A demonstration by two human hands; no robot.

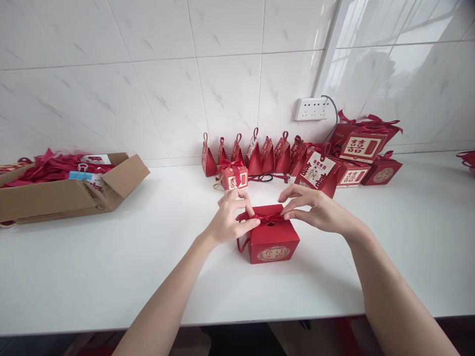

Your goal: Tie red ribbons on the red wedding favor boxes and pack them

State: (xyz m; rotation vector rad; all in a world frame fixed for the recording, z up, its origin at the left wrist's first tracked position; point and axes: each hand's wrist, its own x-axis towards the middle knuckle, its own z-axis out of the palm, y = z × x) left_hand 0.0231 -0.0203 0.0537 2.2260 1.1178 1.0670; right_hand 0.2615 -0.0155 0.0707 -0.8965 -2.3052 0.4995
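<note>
A red box (273, 242) with a gold round emblem on its front stands on the white table in the middle. Across its top lies a red ribbon bow (269, 217) above a small dark hole. My left hand (232, 217) pinches the bow's left side between thumb and finger, near the box's left top edge. On the other side, my right hand (311, 207) pinches the ribbon's right part. Both hands rest at the height of the box top. A red cord hangs down at the box's left side.
An open cardboard box (48, 200) of red ribbons sits at the left. Several small red boxes (267, 158) with loops line the wall. Stacked red gift boxes (361, 148) stand behind right, below a white socket strip (314, 110). The table's front edge (278, 319) runs below.
</note>
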